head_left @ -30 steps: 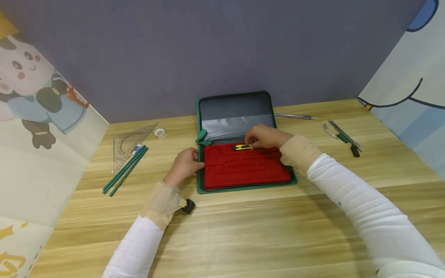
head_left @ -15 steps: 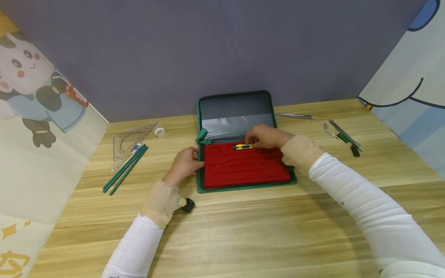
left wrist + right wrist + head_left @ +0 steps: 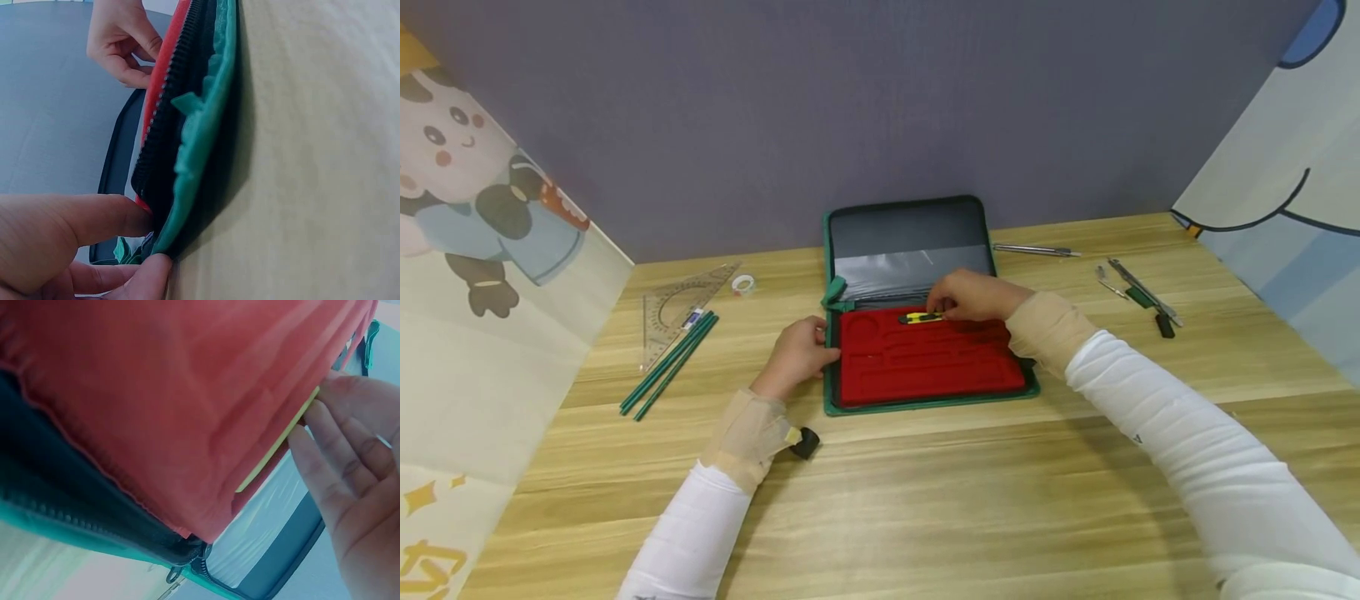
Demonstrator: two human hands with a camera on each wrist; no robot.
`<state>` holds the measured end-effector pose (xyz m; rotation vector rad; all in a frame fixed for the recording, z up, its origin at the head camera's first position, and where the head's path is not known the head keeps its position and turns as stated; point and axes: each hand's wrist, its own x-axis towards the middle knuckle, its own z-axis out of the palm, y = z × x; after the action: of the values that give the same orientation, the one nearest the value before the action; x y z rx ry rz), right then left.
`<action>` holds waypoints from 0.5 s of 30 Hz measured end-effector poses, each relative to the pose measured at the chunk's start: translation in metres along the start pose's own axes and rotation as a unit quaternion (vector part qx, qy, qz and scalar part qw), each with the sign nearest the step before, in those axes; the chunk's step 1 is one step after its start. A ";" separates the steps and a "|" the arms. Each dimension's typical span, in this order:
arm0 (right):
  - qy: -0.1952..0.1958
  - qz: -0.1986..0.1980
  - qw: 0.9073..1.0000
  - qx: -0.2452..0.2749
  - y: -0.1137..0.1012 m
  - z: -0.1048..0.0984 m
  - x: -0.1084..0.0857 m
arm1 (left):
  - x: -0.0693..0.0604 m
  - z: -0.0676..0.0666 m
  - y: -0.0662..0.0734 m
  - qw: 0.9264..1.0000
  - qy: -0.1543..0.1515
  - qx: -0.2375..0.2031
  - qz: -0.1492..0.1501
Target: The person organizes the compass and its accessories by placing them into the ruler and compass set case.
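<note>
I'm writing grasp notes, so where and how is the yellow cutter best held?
Probably by its right end, pinched from above: the slim yellow cutter lies lengthwise near the far edge of the red tray, showing just a narrow strip in the right wrist view. The right hand pinches that end.

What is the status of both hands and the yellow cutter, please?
Right hand pinches yellow cutter at far edge of red tray. Left hand holds green case at left edge. No obstruction visible.
</note>
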<state>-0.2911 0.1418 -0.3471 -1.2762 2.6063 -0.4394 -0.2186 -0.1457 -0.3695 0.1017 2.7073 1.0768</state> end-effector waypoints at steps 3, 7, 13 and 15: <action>0.001 0.001 1.000 0.003 0.000 0.000 -0.001 | 0.000 0.000 0.000 1.000 0.002 0.001 0.002; 0.006 -0.009 1.000 0.005 -0.001 -0.001 -0.003 | 0.000 0.001 0.000 1.000 0.003 0.002 0.003; 0.023 -0.016 0.999 0.016 0.003 -0.003 -0.011 | 0.001 0.001 -0.002 1.000 0.005 0.007 0.009; 0.034 -0.012 0.999 0.026 0.007 -0.005 -0.017 | 0.001 0.001 -0.002 1.000 0.004 0.010 0.008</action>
<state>-0.2875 0.1598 -0.3439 -1.2979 2.6190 -0.5598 -0.2198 -0.1464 -0.3714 0.1232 2.7302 1.0562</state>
